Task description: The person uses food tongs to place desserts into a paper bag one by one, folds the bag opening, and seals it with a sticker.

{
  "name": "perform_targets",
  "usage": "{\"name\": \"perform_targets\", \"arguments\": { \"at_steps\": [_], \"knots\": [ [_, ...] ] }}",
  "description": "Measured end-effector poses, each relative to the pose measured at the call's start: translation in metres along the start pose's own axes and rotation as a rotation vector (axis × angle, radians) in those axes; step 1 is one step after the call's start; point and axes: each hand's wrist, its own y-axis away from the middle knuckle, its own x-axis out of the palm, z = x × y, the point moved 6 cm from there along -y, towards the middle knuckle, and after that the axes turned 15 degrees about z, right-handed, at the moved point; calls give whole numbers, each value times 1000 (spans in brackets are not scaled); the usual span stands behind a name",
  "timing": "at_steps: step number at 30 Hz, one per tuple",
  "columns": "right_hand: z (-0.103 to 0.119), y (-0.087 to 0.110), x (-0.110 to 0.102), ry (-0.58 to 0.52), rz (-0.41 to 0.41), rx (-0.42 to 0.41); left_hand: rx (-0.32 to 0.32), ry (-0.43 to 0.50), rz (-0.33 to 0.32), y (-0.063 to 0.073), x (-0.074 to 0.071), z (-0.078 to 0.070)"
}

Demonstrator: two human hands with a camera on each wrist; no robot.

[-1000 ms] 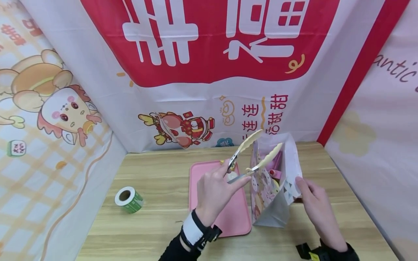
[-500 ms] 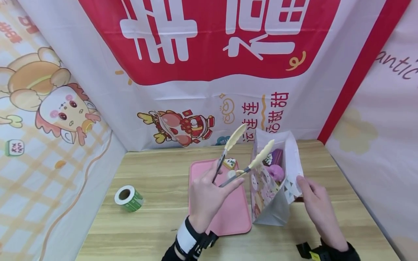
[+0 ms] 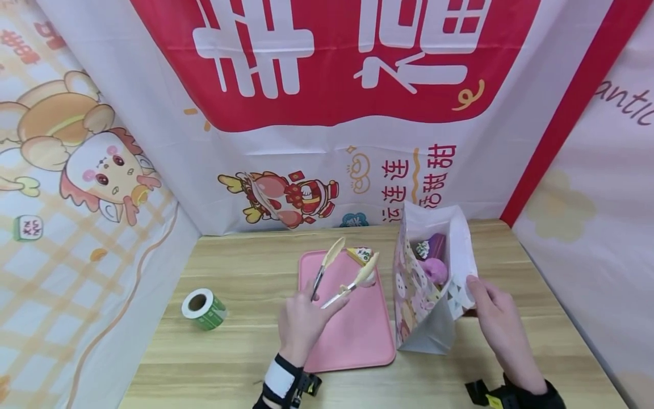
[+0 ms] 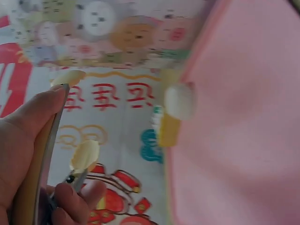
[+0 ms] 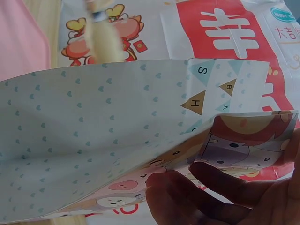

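My left hand grips a pair of tongs with cream-coloured tips, spread apart with nothing between them, over the pink tray. At the tray's far end lie a toy-like cake slice and a white round piece, partly behind a tong tip in the head view. To the right stands a printed paper bag, its top open. My right hand pinches the bag's right edge; in the right wrist view its fingers lie against the printed side. Inside show a purple round piece and a dark purple piece.
A roll of green labels stands on the wooden table, left of the tray. Printed cloth hangings rise behind the table and along both sides.
My left hand has drawn back with the tongs, leftward and toward me, from above the bag to over the tray. More of the bag's contents now shows. My right hand keeps its place.
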Motion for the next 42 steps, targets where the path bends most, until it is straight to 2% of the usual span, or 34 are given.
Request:
{"name": "perform_targets", "arguments": {
  "at_steps": [3,9,17,24,32,42],
  "knots": [
    [0,1,0,4,4,10,5,-74,13,4,14,9],
    [0,1,-1,5,10,12,0,-64,42,9,33,20],
    [2,2,-2,9,4,26,-13,-106,109,3,52,27],
    [5,2,-4,22,-16,18,-25,-138,138,-2,57,23],
    [6,1,-3,21,-2,23,-39,-158,160,-7,62,21],
    [3,1,-3,1,-2,19,-23,-194,170,-9,66,16]
  ]
}}
